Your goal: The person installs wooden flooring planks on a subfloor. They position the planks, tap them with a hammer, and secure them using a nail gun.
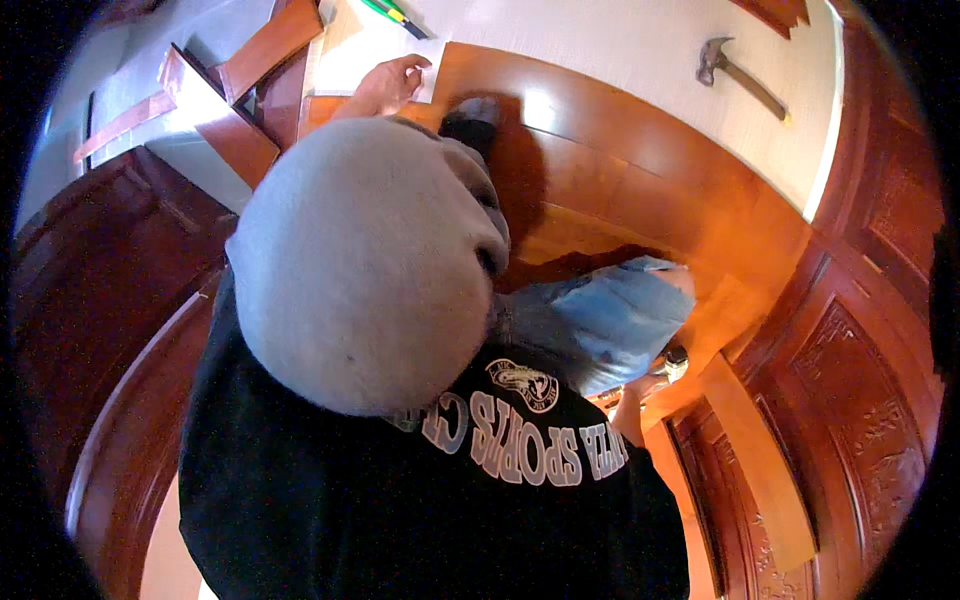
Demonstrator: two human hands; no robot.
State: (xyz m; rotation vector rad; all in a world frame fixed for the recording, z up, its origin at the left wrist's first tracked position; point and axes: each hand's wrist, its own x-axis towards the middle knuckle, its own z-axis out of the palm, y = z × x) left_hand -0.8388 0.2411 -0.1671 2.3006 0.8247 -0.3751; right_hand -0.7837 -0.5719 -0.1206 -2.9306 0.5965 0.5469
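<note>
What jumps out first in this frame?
A person's grey cap fills the centre, above a black lettered shirt. Beyond it, a hand presses flat on a white sheet at the top edge of the curved wooden board. A hammer lies on the pale floor, upper right.

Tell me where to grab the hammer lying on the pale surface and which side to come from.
Grip the hammer by its wooden handle, about midway along. It lies flat on the pale surface, metal head toward the upper left and handle running down to the right, with bare surface all around it. Come from above, fingers closing across the handle; that probably keeps the heavy head balanced near the hand.
</note>
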